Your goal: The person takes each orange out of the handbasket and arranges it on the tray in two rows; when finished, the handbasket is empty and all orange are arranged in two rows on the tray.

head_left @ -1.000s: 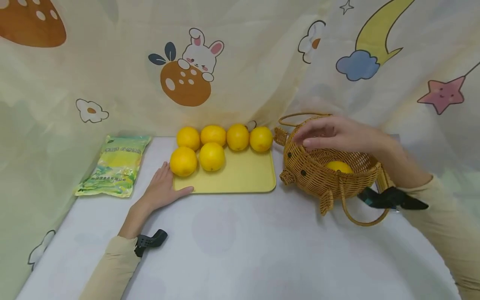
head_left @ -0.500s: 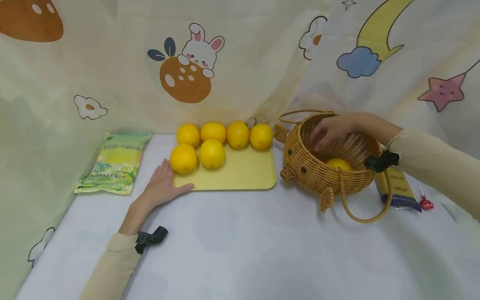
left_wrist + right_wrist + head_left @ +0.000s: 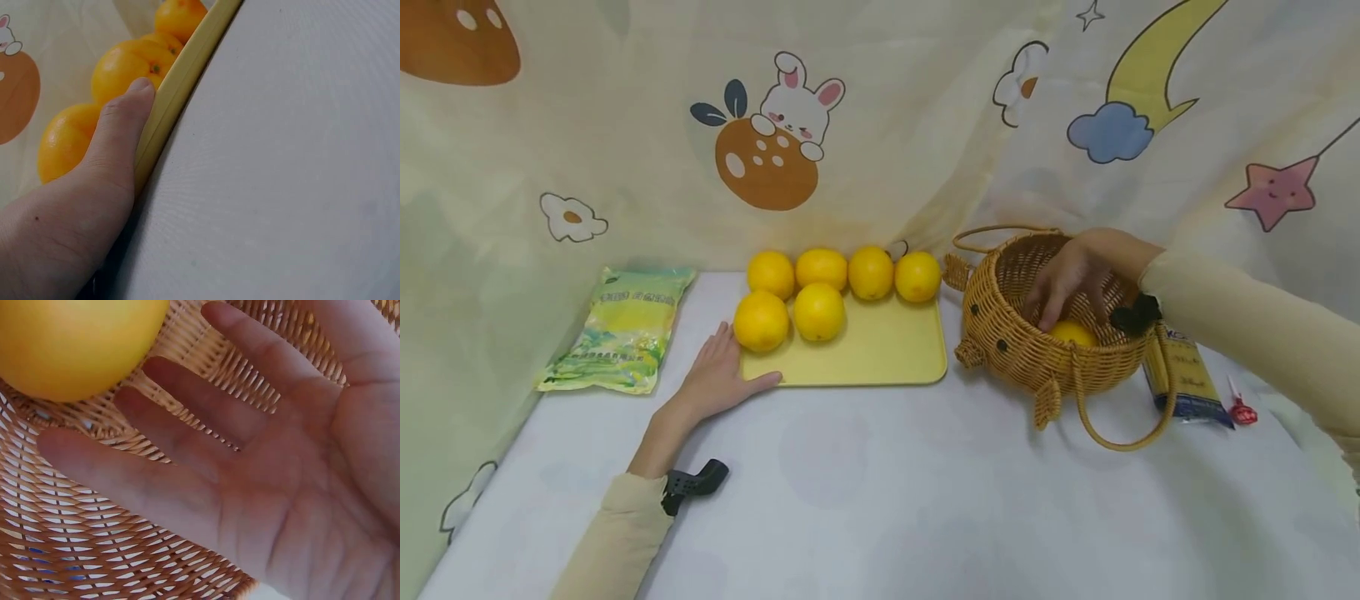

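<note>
Several oranges sit at the back and left of a shallow yellow tray. My left hand rests at the tray's front left corner, fingers straight along its side. In the left wrist view the thumb lies against the tray's rim. On the right stands a pig-shaped wicker basket with one orange visible inside. Reaching into its opening, my right hand has its fingers spread and holds nothing. In the right wrist view those fingers extend towards the orange, with a gap between.
A green and yellow packet lies left of the tray. Behind the basket's right side are a yellow and blue packet and a red lollipop. One rope handle hangs over the basket's front; a printed curtain closes off the back.
My right hand has moved down from above the basket into its opening, closer to the orange there. The left hand stays at the tray's corner.
</note>
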Demonstrator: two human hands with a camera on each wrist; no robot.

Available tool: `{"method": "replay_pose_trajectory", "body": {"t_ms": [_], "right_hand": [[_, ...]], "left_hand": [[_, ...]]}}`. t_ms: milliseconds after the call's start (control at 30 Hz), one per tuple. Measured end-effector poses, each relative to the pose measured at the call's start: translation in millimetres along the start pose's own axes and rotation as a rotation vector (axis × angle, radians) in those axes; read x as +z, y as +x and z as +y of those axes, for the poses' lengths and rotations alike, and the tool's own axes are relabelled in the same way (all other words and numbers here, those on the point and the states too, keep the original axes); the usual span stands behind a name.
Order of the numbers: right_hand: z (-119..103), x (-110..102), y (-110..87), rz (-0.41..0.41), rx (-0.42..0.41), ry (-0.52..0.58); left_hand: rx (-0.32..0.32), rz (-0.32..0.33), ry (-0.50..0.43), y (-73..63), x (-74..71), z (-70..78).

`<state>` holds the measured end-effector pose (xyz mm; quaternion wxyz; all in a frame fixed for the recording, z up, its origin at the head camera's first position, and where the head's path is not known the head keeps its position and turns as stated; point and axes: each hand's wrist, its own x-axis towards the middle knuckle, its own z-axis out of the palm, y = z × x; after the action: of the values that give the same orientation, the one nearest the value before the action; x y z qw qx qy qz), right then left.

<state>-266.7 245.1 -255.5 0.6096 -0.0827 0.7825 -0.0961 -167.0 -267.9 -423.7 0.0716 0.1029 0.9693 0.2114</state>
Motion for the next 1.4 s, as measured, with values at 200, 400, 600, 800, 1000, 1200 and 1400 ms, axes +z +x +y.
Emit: {"method": "replay_pose_trajectory", "body": {"t_ms": [200,400,600,800,1000,1200,1400], "right_hand": [[9,-12,10.2,-0.02,0.043,0.011],[16,-6,22.8,-0.005,0.091,0.031],[10,2,31.0,-0.047,0.093,0.006],[6,4,32.5,-0.057,0.105,-0.036],[8,2,31.2,-0.101,0.074,-0.076],[14,1,26.9,-0.084,0.069,-0.006],[18,0,25.5,-0.084,0.068,0.005]], "left_hand": [[-0.006,0.001,0.005,-1.7,1.3,-0.9],[0.002,0.009,0.01,-0.5,2.7,-0.6],[0.0,0.013,0.004,-2.7,2.1,-0.2],[-0.002,0.015,0.003,-3.0,3.7,-0.4],[0.008,0.017,0.002,-2.4,3.0,0.2],[-0.003,0.011,0.002,-3.9,1.8,1.6],[-0.003,0.009,0.0,-4.0,2.7,1.7]]}}
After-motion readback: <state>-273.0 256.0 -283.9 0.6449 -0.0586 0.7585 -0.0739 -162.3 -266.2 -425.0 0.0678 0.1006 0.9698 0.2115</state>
